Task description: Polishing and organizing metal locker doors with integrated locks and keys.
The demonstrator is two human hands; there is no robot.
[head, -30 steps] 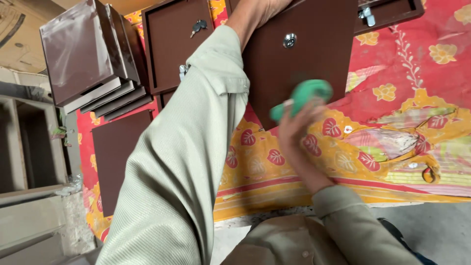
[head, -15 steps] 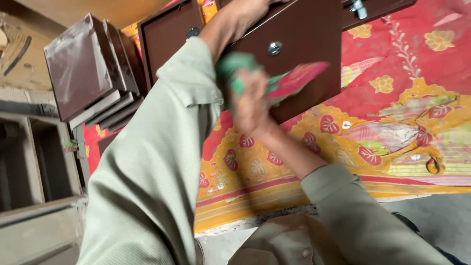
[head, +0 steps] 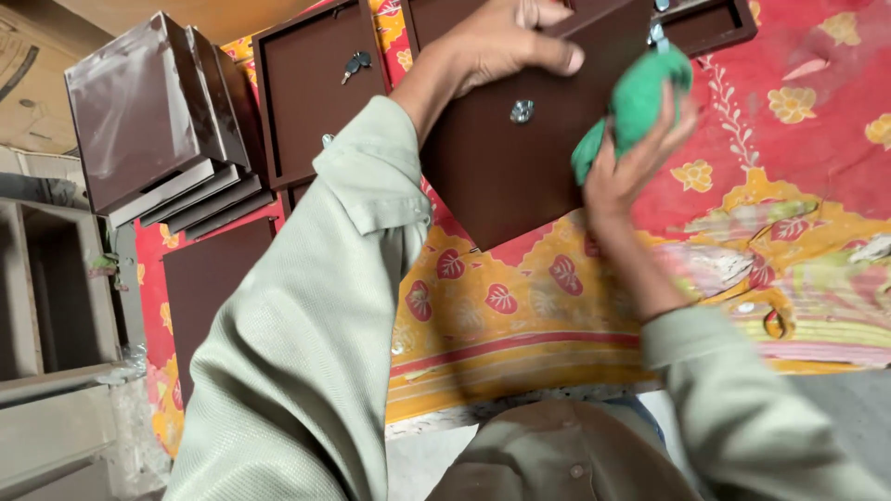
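Softly crumpled green cloth [head: 631, 107] against smooth brown panel [head: 520, 176]

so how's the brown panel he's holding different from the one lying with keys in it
The held brown panel is lifted and tilted, gripped by the left hand, while the keyed panel lies flat on the patterned cloth. The held one shows a bare silver lock; the other has keys hanging from its lock. The right hand presses a green rag only to the held one. Both are dark brown metal.
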